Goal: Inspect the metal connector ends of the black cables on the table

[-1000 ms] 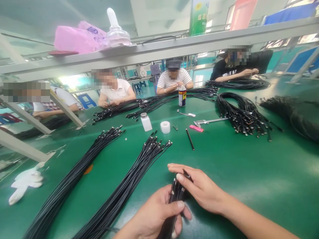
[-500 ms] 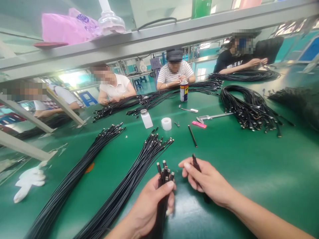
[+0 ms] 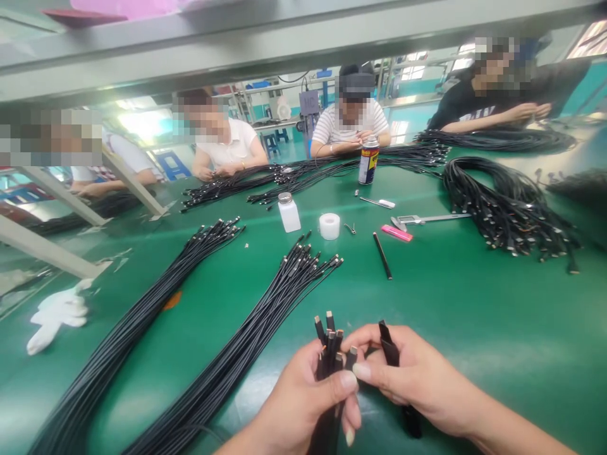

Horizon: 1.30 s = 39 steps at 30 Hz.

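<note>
At the near left of the long green bench (image 3: 474, 354), a crumpled white cloth glove (image 3: 57, 316) lies left of 2 long sheaves of thin black cable, (image 3: 123, 328) and (image 3: 246, 335), whose metal-tipped ends fan towards the far side. Near the middle, the person's left hand (image 3: 294, 404) is clamped around an upright bunch of black cables (image 3: 329, 354), with flat connector ends standing above the fingers. Just to its right, and nearly touching it, the right hand (image 3: 417, 379) is closed on a separate black cable (image 3: 389, 341) with a flat black end. Farther off, from left to right, stand a white plastic bottle with a metal cap (image 3: 289, 213), a white tape roll (image 3: 329, 225), a small metal tool (image 3: 349, 228), a yellow-and-blue spray can (image 3: 368, 161), a slim black rod (image 3: 382, 255), a small pink stick (image 3: 396, 233), a steel caliper (image 3: 427, 218) and a heaped coil of black cable (image 3: 502, 208). Beyond them, a co-worker in a striped shirt (image 3: 351, 123) sits at the far edge.
</note>
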Available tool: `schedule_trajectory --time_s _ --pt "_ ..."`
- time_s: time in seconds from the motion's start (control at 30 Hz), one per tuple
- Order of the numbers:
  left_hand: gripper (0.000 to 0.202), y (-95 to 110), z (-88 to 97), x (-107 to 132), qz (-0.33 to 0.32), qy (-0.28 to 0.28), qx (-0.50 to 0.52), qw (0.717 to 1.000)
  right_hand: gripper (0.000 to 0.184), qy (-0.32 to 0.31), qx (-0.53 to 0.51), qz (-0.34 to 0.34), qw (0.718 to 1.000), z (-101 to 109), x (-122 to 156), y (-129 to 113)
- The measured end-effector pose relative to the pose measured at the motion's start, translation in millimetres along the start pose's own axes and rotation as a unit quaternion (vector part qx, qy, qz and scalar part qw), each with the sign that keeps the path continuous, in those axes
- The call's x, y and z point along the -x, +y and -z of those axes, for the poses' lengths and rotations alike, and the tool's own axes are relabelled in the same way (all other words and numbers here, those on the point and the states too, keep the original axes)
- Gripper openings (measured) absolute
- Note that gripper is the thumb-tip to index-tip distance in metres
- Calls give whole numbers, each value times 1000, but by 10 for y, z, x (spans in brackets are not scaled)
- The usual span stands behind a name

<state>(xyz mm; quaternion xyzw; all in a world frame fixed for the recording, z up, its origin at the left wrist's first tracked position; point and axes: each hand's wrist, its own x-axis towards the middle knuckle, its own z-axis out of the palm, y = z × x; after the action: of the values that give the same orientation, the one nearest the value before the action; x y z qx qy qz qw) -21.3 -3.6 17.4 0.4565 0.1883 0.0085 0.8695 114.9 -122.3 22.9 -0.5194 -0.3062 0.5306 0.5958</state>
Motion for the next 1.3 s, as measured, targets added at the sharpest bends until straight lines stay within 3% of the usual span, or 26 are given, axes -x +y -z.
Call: schedule_trajectory --time_s 0.2,0.43,0.53,0.73,0.9,1.03,1.17,1.23,1.3 --pt "38 2 -26 14 -38 7 -21 999 32 -12 -25 14 1000 -1 -21 29" --pt "36 -29 14 23 -11 11 0 1000 38 38 -25 28 999 -71 -25 103" --pt "37 -19 21 22 -12 15 9 1000 36 25 -19 26 999 -74 -28 81" --pt "37 70 74 17 -30 44 4 999 26 96 123 30 987 -47 -23 26" --pt "31 161 173 5 -63 63 -27 996 34 63 141 13 988 -26 25 28" --pt "26 208 223 6 -49 67 -7 997 36 56 125 33 990 -12 48 9" --pt "26 235 239 -4 -42 58 15 997 52 51 76 -25 995 -31 35 61" --pt "28 238 244 -12 -46 63 15 997 54 45 94 -49 993 -40 30 90" --pt "30 230 248 -16 -48 76 10 996 47 50 154 -15 987 -37 31 93"
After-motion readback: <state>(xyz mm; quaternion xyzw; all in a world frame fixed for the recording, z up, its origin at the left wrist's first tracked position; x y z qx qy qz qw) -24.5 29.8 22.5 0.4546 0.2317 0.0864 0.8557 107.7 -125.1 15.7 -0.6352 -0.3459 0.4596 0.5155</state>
